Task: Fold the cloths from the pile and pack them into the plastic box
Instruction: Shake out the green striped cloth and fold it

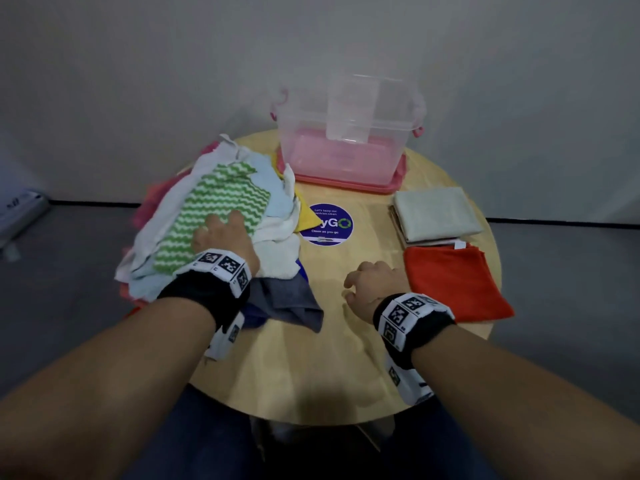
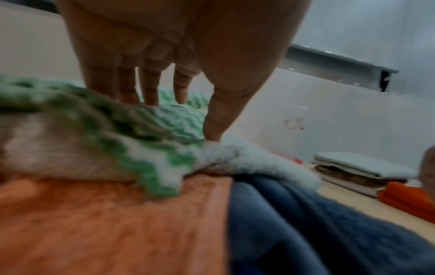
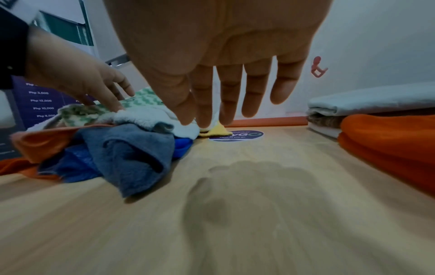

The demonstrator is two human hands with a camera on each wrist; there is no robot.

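A loose pile of cloths (image 1: 277, 244) lies on the left of the round wooden table (image 1: 329, 358), topped by a green and white zigzag cloth (image 1: 221, 199). My left hand (image 1: 221, 226) rests on that cloth with straight fingers; in the left wrist view the fingertips (image 2: 150, 98) touch the zigzag cloth (image 2: 164, 122) and the thumb meets its edge beside a white fluffy cloth (image 2: 247, 154). My right hand (image 1: 370, 285) hovers over bare table, fingers relaxed and holding nothing. The clear plastic box (image 1: 346, 147) stands open at the back on its pink lid (image 1: 346, 183).
A folded orange cloth (image 1: 453, 282) lies right of my right hand, with a stack of folded pale cloths (image 1: 433, 213) behind it. A grey cloth (image 1: 287, 303) spills from the pile toward the table's middle. A round blue sticker (image 1: 327, 225) marks the centre.
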